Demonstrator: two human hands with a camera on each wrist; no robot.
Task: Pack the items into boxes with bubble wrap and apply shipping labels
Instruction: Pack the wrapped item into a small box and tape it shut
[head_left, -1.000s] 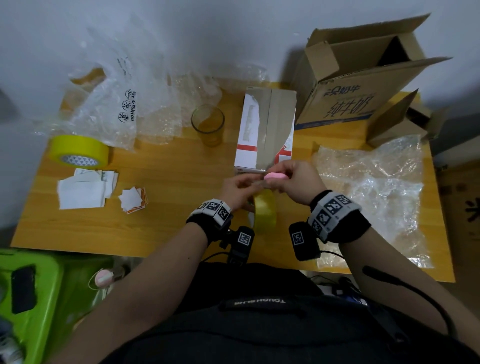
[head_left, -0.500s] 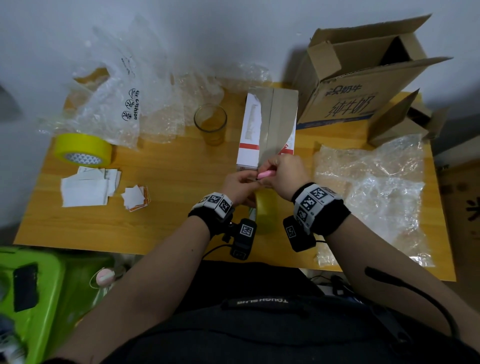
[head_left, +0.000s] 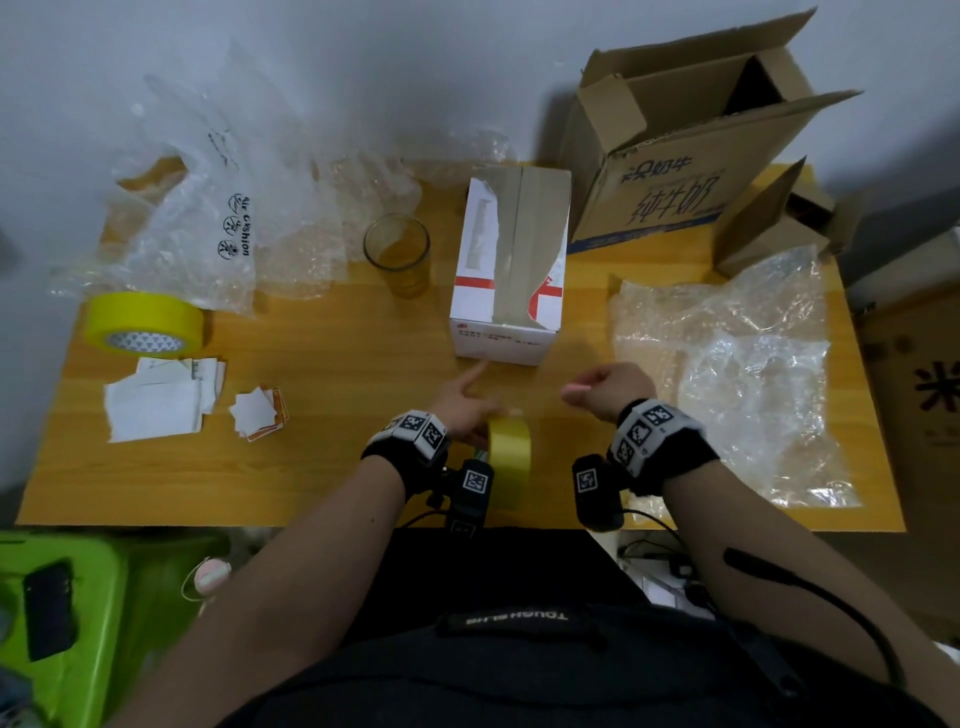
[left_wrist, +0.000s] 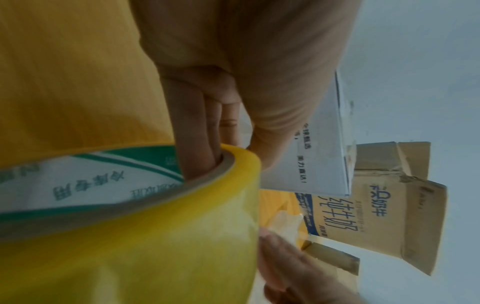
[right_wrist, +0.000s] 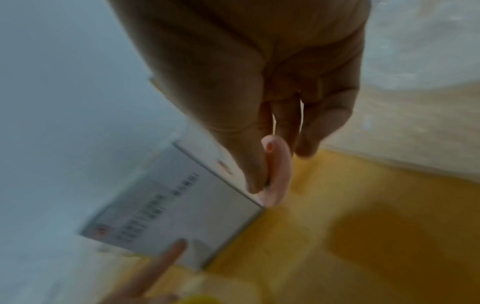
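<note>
Part of the upright yellow roll of packing tape (head_left: 510, 457) is hidden behind the left hand (head_left: 462, 410) and its wrist camera. The small pink tool (right_wrist: 276, 172) is blurred; its kind cannot be told. The print on the white cardboard box (right_wrist: 166, 207) cannot be read.

Your wooden table (head_left: 337, 467) carries a white box (head_left: 506, 270) at centre, a glass (head_left: 397, 254) left of it, open cartons (head_left: 685, 156) at the back right, bubble wrap (head_left: 727, 364) on the right, air cushions (head_left: 197, 228), a tape roll (head_left: 143, 322) and paper labels (head_left: 156, 400) on the left.
</note>
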